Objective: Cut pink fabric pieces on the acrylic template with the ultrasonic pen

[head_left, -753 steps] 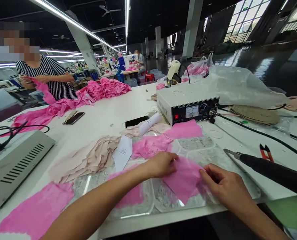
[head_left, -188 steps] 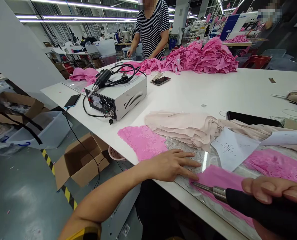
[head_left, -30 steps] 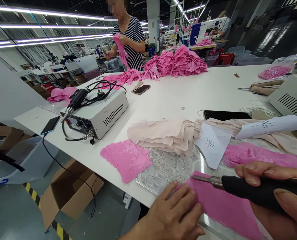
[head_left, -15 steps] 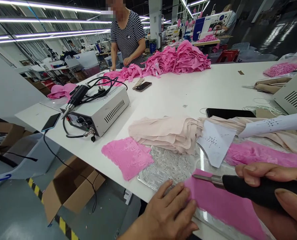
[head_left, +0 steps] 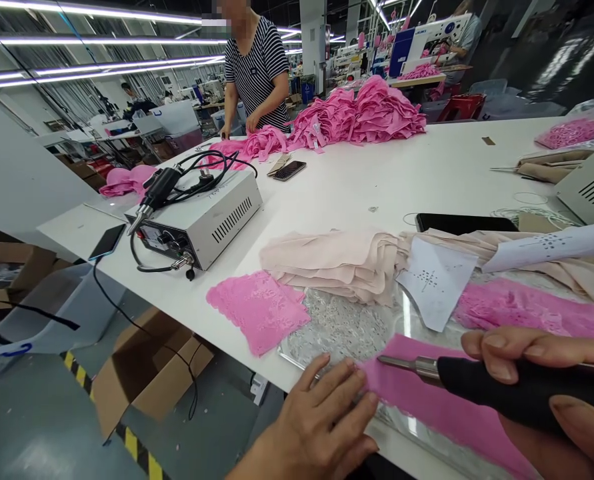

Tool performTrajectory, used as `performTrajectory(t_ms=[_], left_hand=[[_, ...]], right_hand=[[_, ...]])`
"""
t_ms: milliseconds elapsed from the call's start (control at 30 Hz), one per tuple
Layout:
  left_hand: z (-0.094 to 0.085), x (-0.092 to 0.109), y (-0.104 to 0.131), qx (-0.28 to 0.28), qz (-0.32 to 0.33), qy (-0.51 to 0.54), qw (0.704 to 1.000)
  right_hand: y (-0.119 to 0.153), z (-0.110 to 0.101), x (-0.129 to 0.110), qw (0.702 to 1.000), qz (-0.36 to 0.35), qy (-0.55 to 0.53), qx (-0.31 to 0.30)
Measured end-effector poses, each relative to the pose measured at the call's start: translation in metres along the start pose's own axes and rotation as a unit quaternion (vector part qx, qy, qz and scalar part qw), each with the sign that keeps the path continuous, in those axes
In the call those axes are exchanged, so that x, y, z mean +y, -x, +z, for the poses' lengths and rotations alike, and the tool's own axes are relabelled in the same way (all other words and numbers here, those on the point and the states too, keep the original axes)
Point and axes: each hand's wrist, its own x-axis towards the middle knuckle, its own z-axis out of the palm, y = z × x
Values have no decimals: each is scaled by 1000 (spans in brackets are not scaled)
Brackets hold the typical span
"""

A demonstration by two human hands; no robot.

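My left hand (head_left: 319,420) lies with fingers spread, its fingertips pressing the near end of a flat pink fabric piece (head_left: 421,393). In my right hand (head_left: 571,400) is a thick black handpiece (head_left: 481,387) with a narrow metal tip. That tip points left and rests on or just over the fabric, near my left fingertips; contact is not certain. Under the fabric is a clear board (head_left: 347,323) with a mottled silvery surface. Beyond it sit a white paper pattern (head_left: 434,283) with small dark marks and a stack of beige fabric (head_left: 327,263).
At left, a pink lace piece (head_left: 259,313) overhangs the table edge. Behind it stands a grey control box (head_left: 231,213) with a second handpiece and cables on top. Phones lie about, one black (head_left: 467,223). A co-worker (head_left: 257,73) handles a pink fabric heap (head_left: 357,117) across the table.
My left hand and the handpiece's tip have shifted slightly left in view. The whole view has moved a little too.
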Motion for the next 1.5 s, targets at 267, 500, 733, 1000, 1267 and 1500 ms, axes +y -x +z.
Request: performTrajectory(t_ms=[267, 500, 733, 1000, 1267, 1500], left_hand=[[-2, 0, -2, 6, -2, 1, 1000], [-1, -2, -2, 5, 2, 12, 1000], [-1, -3, -3, 15, 1, 1, 1000], [-2, -3, -5, 8, 0, -4, 1000], [-3, -3, -6, 13, 2, -6, 1000], [-3, -3, -7, 17, 3, -7, 1000]], right_hand=[[-1, -3, 2, 1000, 3, 22, -13], [0, -6, 5, 1000, 4, -14, -1], [1, -5, 3, 1000, 14, -17, 13], [5, 2, 0, 999, 9, -31, -14], [9, -4, 6, 999, 28, -28, -14], [14, -4, 8, 998, 33, -42, -26]])
